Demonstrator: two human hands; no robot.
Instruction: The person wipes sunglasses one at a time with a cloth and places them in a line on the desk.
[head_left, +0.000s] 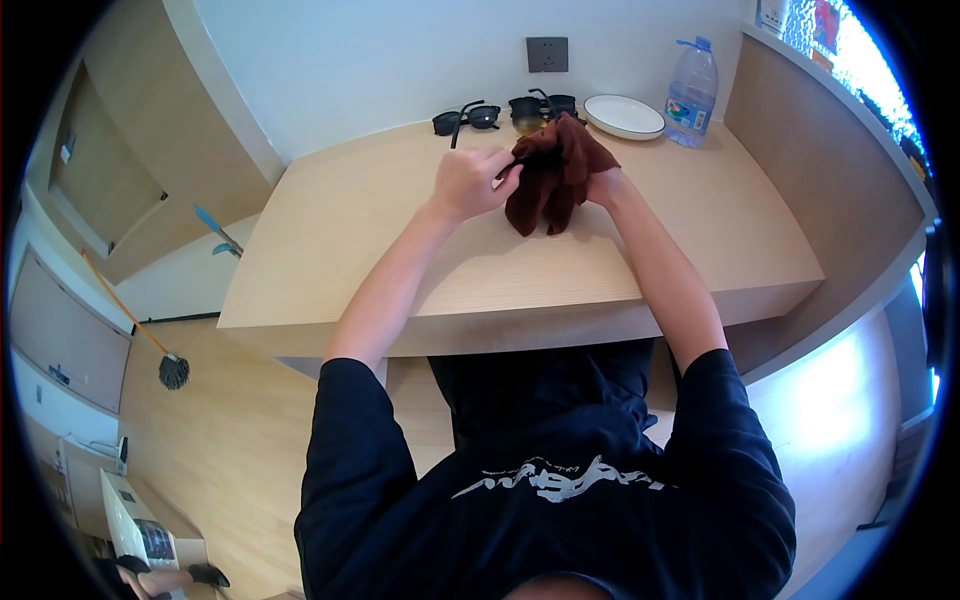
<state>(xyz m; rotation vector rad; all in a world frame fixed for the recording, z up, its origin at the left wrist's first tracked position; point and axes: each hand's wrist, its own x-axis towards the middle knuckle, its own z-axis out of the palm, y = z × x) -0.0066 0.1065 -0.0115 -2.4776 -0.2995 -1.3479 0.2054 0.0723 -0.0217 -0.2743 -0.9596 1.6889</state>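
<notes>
My left hand [472, 183] is closed round a pair of dark glasses; a thin black temple arm [456, 132] sticks up above my fingers. The rest of the frame runs into a dark brown cloth [545, 195], which hides the lenses. Bunched up and hanging in folds over the table, the cloth is gripped by my right hand [604, 187], whose fingers are mostly covered by it. Behind my left hand lies a pair of black sunglasses [484, 118]. More dark eyewear [562, 103] sits just beyond the cloth, partly hidden by it.
A white plate [624, 117] with a dark rim and a clear plastic bottle [692, 95] with a blue cap stand at the back right. The light wood table [350, 220] meets a wall with a socket [547, 55]. A curved partition [820, 150] borders the right side.
</notes>
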